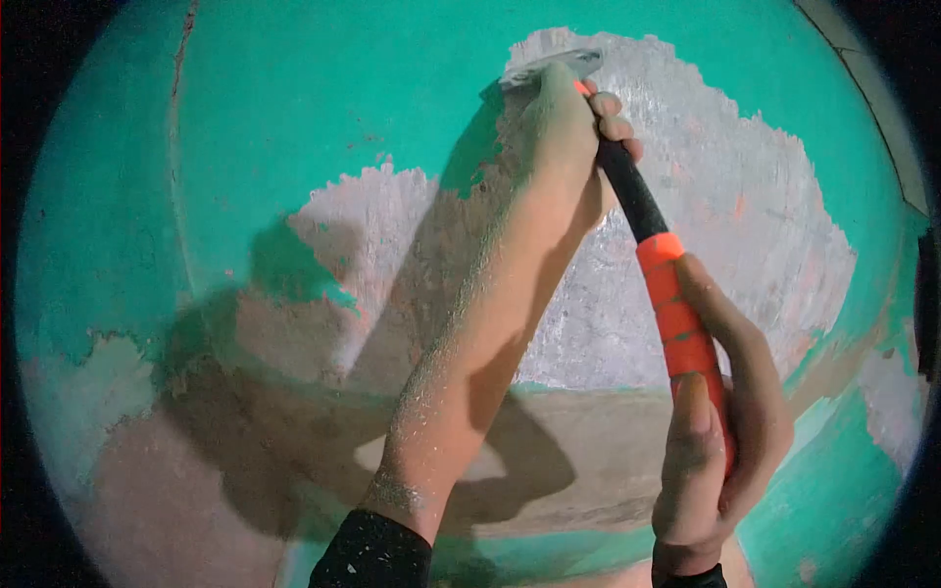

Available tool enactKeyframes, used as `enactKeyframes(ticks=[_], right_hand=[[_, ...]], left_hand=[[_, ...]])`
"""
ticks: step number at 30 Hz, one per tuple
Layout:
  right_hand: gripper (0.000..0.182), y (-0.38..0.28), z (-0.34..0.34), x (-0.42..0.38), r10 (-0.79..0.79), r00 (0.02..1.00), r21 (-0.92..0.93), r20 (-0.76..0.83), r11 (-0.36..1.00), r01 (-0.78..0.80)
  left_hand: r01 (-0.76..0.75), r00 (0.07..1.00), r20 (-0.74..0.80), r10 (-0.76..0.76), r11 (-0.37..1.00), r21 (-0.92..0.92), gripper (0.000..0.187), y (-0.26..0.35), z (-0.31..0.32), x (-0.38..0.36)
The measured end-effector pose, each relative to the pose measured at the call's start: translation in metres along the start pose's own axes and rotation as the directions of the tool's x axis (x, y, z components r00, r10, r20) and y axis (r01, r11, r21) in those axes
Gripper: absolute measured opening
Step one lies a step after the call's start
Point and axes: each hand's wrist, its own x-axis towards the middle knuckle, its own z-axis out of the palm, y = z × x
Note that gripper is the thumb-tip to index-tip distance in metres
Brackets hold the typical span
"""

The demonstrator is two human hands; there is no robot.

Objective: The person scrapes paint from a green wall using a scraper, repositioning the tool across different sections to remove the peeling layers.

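A long-handled scraper (638, 201) with a black and orange handle slants across the wall. Its flat grey blade (529, 72) lies against the wall near the top of a bare whitish patch (686, 157), by the edge of the green paint (323, 88). My left hand (573, 118) is wrapped round the black shaft just below the blade. Lower down, my right hand (730, 412) grips the orange part of the handle. Pale flecks of dust cover my left forearm, and both wrists have dark cuffs.
Below the patch runs a brownish ledge or band (598, 451) with green paint beneath it. A vertical crack (178, 118) marks the wall at left. More bare patches (123, 377) show at the lower left and far right. My shadow falls over the left part.
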Motion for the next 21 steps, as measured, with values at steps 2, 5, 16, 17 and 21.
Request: enactKeyframes(ticks=[2,5,16,17,21], right_hand=[[0.055,0.003,0.006,0.005,0.012,1.0,0.039,-0.002,0.999,-0.012],[0.057,0.002,0.005,0.017,0.035,0.999,0.041,0.028,0.999,-0.036],[0.063,-0.002,-0.006,0.005,0.037,0.998,0.02,0.05,0.999,-0.038],[0.063,-0.001,-0.004,-0.003,0.046,0.998,0.006,0.048,0.999,-0.047],[0.054,0.009,0.006,-0.005,0.027,0.999,0.048,0.027,0.998,-0.028]], left_hand=[[-0.048,0.999,0.002,0.048,0.998,0.05,0.028,0.002,0.003,-0.005],[-0.001,0.997,-0.074,0.005,0.999,0.054,0.028,-0.011,0.001,-0.014],[-0.012,1.0,0.002,0.012,0.996,0.085,0.017,-0.01,-0.01,-0.006],[-0.036,0.999,0.027,0.033,0.99,0.139,0.015,-0.012,-0.013,-0.01],[-0.058,0.998,-0.03,0.064,0.983,0.174,0.023,-0.005,-0.009,0.002]])
